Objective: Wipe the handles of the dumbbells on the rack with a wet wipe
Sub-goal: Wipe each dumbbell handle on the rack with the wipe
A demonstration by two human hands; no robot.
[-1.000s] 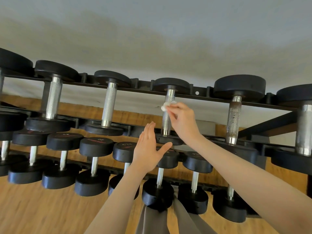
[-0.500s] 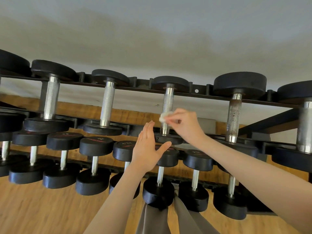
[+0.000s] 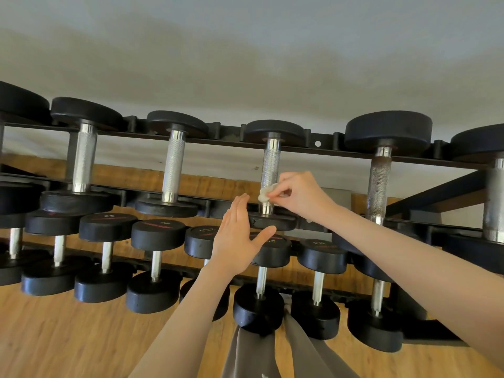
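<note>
I count six black round-headed dumbbells with thick knurled steel handles (image 3: 173,167) on the top rail of the black metal rack (image 3: 321,147), the outermost two cut by the frame edges. Below that rail I count eight smaller black dumbbells with thin steel handles (image 3: 107,256). One crumpled white wet wipe (image 3: 266,193). Two bare hands (image 3: 234,242).

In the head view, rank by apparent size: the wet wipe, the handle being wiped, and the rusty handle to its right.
1. Rusty handle, though it may sit nearer the camera.
2. Handle being wiped, partly hidden by the right hand.
3. Wet wipe.
</note>
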